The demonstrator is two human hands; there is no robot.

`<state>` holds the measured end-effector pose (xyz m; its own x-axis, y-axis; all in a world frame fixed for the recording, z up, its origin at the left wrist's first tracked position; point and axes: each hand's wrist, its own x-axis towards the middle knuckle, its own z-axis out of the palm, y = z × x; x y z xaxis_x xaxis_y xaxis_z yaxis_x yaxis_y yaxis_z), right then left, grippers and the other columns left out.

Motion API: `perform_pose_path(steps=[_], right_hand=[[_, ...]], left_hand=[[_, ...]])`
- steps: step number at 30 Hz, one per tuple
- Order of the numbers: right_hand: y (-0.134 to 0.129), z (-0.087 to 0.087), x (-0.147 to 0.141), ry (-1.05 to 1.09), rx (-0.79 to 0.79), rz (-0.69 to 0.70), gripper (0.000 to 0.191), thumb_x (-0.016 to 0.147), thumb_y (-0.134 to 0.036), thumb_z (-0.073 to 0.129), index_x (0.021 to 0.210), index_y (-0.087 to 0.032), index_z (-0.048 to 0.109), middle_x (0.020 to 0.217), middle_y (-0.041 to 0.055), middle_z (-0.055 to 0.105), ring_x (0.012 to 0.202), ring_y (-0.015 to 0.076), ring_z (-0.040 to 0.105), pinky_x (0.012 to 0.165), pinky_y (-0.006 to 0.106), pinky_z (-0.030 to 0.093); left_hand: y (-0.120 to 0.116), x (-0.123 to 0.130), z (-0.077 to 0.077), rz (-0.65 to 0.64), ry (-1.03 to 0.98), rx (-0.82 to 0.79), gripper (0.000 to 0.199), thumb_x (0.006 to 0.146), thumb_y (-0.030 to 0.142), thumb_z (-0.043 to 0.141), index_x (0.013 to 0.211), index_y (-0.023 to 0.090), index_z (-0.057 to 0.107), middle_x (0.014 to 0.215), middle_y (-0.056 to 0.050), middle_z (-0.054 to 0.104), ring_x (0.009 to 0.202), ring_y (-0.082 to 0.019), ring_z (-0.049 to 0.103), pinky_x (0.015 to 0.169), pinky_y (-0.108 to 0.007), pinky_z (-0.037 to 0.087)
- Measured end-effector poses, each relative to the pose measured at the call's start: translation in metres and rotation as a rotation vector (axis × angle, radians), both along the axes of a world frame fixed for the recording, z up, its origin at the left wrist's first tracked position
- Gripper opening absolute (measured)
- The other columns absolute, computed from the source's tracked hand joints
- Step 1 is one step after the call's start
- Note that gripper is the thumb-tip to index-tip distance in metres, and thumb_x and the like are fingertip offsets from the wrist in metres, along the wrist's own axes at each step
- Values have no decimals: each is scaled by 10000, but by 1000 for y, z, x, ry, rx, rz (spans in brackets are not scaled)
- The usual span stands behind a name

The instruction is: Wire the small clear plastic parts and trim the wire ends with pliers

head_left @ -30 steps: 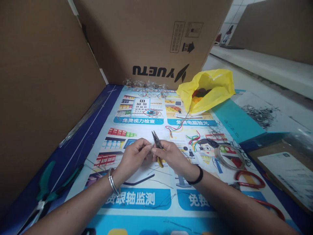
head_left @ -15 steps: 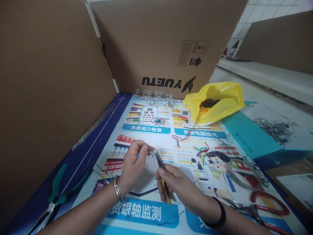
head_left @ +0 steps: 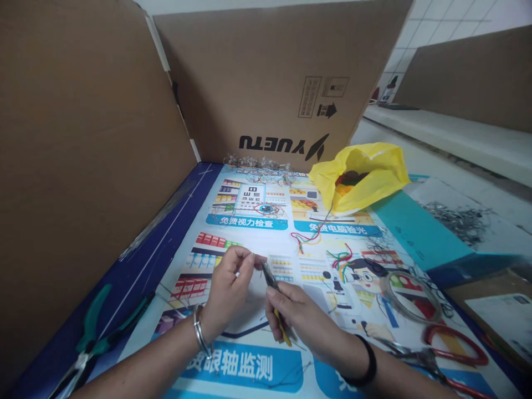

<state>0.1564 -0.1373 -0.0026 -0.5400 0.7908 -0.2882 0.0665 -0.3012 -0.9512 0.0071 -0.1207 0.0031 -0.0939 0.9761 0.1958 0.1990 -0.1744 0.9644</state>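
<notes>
My left hand (head_left: 233,282) pinches a small piece of thin wire (head_left: 261,267) between thumb and fingertips; its exact shape is too small to make out. My right hand (head_left: 293,310) is closed round yellow-handled pliers (head_left: 269,275), whose jaws point up and left and meet the wire at my left fingertips. Both hands are above the printed poster sheet (head_left: 266,244) that covers the table. Loose wire ends (head_left: 177,299) lie to the left of my left wrist.
Green-handled pliers (head_left: 93,343) lie at left, red-handled scissors (head_left: 436,354) and a tape roll (head_left: 411,296) at right. A yellow bag (head_left: 374,177) stands behind coloured threads (head_left: 305,241). Wire bits (head_left: 455,221) fill the right side; cardboard panels (head_left: 274,72) wall the back and left.
The plier jaws have come closer to my left fingertips, and less of the wire shows between them. My view has shifted slightly; the surrounding things stay in place.
</notes>
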Motion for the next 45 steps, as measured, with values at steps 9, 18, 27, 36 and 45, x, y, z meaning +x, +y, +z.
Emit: perform_pose_path(steps=[9, 18, 27, 36, 45], right_hand=[[1, -2, 1, -20, 42, 19, 435, 858, -516, 364, 618, -167, 465, 407, -40, 447, 345, 65, 388, 356, 174, 276], [2, -4, 1, -3, 38, -12, 415, 846, -538, 377, 644, -179, 422, 413, -65, 411, 339, 56, 366, 351, 172, 271], [2, -2, 2, -57, 40, 14, 403, 834, -542, 395, 658, -180, 410, 435, -71, 406, 345, 48, 357, 342, 162, 266], [2, -1, 5, -69, 95, 62, 404, 872, -503, 350, 653, -172, 429, 431, -61, 421, 353, 52, 385, 369, 167, 284], [-2, 1, 2, -46, 95, 2, 439, 860, -528, 359, 618, -168, 432, 431, -45, 447, 372, 55, 393, 387, 174, 287]], left_hand=[[0, 1, -1, -23, -20, -16, 119, 854, 282, 458, 819, 170, 482, 821, -37, 658, 782, -136, 619, 744, -284, 480], [3, -1, 0, -44, -53, -66, 127, 819, 291, 518, 856, 177, 476, 794, -24, 659, 754, -139, 631, 715, -275, 484], [7, -5, 0, -34, 20, -48, 121, 799, 282, 544, 795, 166, 510, 717, -14, 648, 678, -133, 625, 666, -264, 488], [6, -4, 2, -49, -41, -55, 127, 801, 277, 550, 783, 164, 496, 733, -14, 658, 691, -125, 631, 678, -259, 497], [2, 0, 3, -3, -75, -34, 117, 813, 268, 543, 796, 159, 505, 788, -25, 664, 739, -120, 632, 704, -253, 497]])
